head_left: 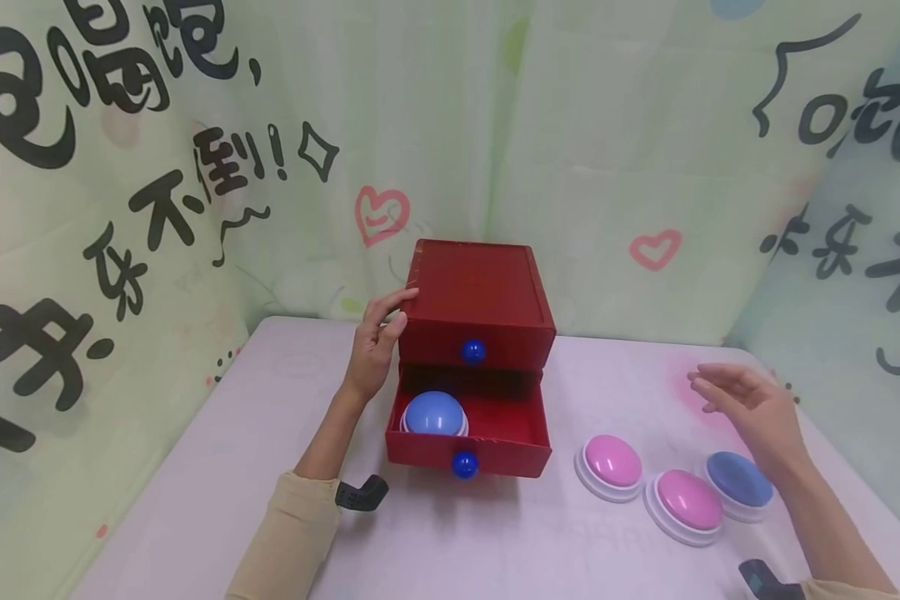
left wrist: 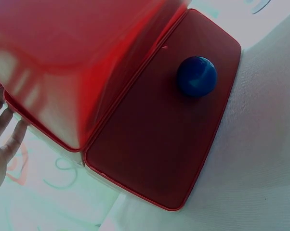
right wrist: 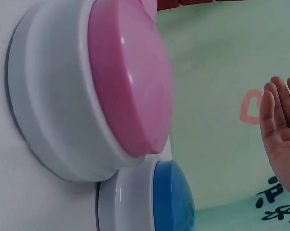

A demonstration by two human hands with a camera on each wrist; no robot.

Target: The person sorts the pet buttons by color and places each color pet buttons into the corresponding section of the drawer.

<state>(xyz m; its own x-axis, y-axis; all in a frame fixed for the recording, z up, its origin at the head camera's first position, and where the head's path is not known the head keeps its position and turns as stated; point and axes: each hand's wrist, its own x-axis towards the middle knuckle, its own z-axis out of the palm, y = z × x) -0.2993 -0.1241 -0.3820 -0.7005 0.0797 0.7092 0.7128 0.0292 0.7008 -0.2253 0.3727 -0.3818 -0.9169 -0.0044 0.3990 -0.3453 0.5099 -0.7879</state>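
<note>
A small red two-drawer box [head_left: 476, 283] stands on the table, its lower drawer [head_left: 510, 417] pulled out and the upper one closed. Inside the lower drawer, on its left side, sits a blue dome push button [head_left: 434, 413] with a white base. My left hand [head_left: 372, 346] rests its fingertips on the box's left side near the top; the left wrist view shows those fingers [left wrist: 14, 139] along the red edge. Over to the right, my right hand [head_left: 753, 417] hovers with fingers extended and nothing held, above and beside another blue push button [head_left: 739, 480].
Two pink push buttons, one nearer the box [head_left: 612, 461] and one closer to me [head_left: 690, 500], stand beside that blue one on the white table [head_left: 450, 550]. Blue knobs [head_left: 473, 352] mark both drawer fronts. Printed curtains [head_left: 570, 150] enclose the table's back and sides.
</note>
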